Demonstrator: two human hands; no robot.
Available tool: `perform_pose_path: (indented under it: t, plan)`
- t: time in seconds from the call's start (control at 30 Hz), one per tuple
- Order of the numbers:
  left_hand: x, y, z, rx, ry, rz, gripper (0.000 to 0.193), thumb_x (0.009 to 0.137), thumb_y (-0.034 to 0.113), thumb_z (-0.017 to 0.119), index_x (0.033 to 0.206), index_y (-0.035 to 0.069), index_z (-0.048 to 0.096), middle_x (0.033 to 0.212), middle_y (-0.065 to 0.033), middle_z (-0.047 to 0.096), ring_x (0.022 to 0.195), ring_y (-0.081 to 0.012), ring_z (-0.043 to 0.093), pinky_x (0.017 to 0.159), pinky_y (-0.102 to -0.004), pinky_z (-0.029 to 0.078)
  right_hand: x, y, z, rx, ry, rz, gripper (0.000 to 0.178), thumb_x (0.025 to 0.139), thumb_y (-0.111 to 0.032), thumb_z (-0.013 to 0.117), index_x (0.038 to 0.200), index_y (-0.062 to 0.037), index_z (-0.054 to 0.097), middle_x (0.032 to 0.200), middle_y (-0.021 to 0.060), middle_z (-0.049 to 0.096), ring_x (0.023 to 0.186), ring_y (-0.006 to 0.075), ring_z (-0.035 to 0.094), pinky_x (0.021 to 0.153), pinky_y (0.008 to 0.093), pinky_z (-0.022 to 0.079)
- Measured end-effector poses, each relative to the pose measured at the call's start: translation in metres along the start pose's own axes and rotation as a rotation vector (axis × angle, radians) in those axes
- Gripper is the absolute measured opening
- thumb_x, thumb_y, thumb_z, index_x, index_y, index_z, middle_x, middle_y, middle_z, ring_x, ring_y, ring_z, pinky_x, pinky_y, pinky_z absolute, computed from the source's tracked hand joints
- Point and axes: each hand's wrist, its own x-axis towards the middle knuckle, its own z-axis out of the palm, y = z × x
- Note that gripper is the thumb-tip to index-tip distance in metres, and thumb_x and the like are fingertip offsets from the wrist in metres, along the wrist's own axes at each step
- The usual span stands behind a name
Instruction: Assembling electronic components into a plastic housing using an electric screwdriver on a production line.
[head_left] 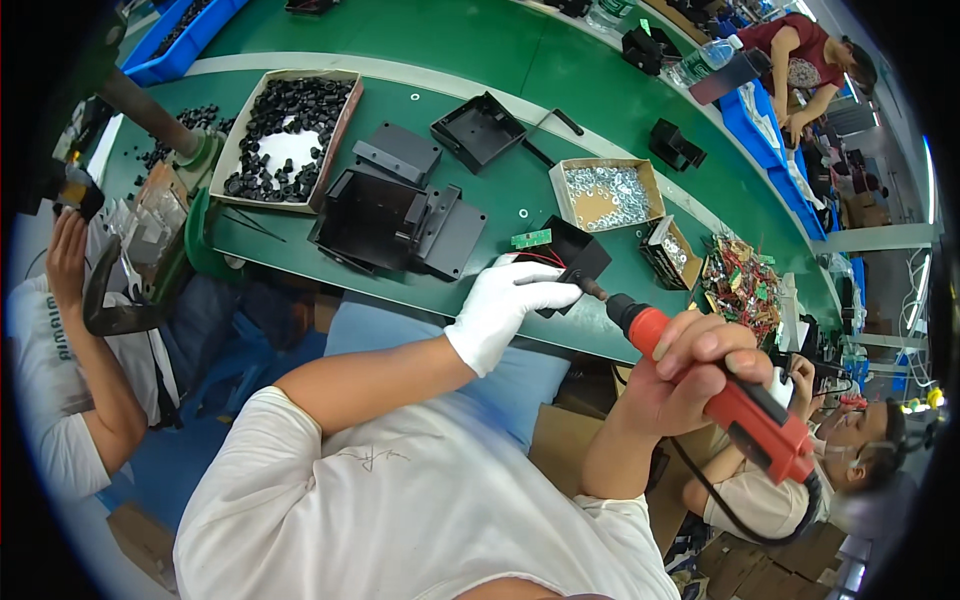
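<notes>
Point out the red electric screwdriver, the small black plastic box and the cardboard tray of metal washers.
Red electric screwdriver (745,410), head view, on its body.
Small black plastic box (580,252), head view, on its wall.
Cardboard tray of metal washers (562,205), head view, on its rim.

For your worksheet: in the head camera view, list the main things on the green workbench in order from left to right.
Cardboard tray of small black parts → open black plastic housings → white-gloved left hand on a small black case → cardboard box of silver washers → red electric screwdriver in the right hand → heap of small circuit boards.
</notes>
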Motion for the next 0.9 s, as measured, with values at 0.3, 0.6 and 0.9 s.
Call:
perform_pose_path:
  t: [0.3,0.6,0.9]
  plan:
    - [0.004,0.007,-0.008,0.051,-0.041,0.004,0.027,0.088,0.018,0.077,0.105,-0.002,0.079,0.101,-0.007,0.072,0.096,-0.0161,0.061,0.088,-0.0259,0.047,0.004,0.01,-0.003,0.151,-0.048,0.019,0.035,0.095,-0.039,0.078,0.093,-0.0137,0.054,0.068,0.0028,0.062,0.052,0.01,0.054,0.051,0.0244,0.047]
    - [0.004,0.012,-0.005,0.044,-0.023,-0.012,0.023,0.089,0.019,0.076,0.1,-0.001,0.08,0.096,-0.0048,0.073,0.09,-0.0139,0.061,0.084,-0.0246,0.046,0.009,0.008,-0.001,0.121,-0.077,0.087,0.037,0.095,-0.039,0.079,0.091,-0.0133,0.053,0.069,0.0046,0.065,0.051,0.0103,0.054,0.051,0.0256,0.048]
    - [0.007,0.01,-0.008,0.085,-0.053,-0.026,0.021,0.089,0.02,0.076,0.098,0.002,0.08,0.095,-0.0038,0.073,0.088,-0.0131,0.062,0.082,-0.0251,0.046,0.0,0.013,-0.01,0.184,-0.051,0.013,0.039,0.093,-0.04,0.081,0.103,-0.0095,0.06,0.076,0.0105,0.07,0.05,0.0113,0.056,0.051,0.0266,0.049]
